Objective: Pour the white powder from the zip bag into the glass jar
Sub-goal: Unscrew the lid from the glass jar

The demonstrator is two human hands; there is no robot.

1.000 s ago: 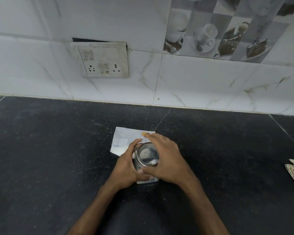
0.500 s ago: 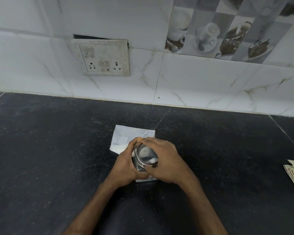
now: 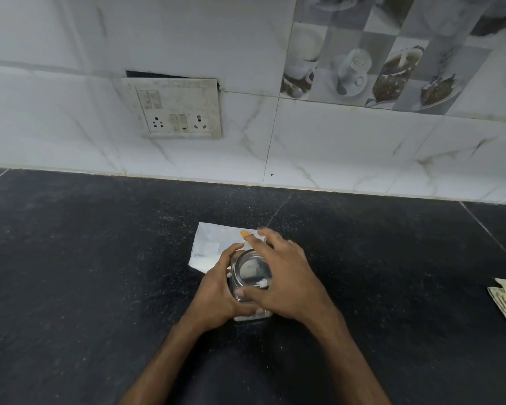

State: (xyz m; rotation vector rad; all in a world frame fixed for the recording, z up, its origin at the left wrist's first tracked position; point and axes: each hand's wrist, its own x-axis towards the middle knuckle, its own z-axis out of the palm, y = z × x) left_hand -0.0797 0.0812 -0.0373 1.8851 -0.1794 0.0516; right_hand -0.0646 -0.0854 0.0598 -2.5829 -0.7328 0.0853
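Head view: left hand (image 3: 216,290) is gripping the upright glass jar (image 3: 251,315) at centre frame, right hand (image 3: 287,276) is clasping its lid (image 3: 250,270); the zip bag (image 3: 214,244) is lying flat just behind, toward upper left

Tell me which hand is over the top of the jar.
The right hand: it grips the glass jar from above, over its top. The left hand wraps round the jar's side instead.
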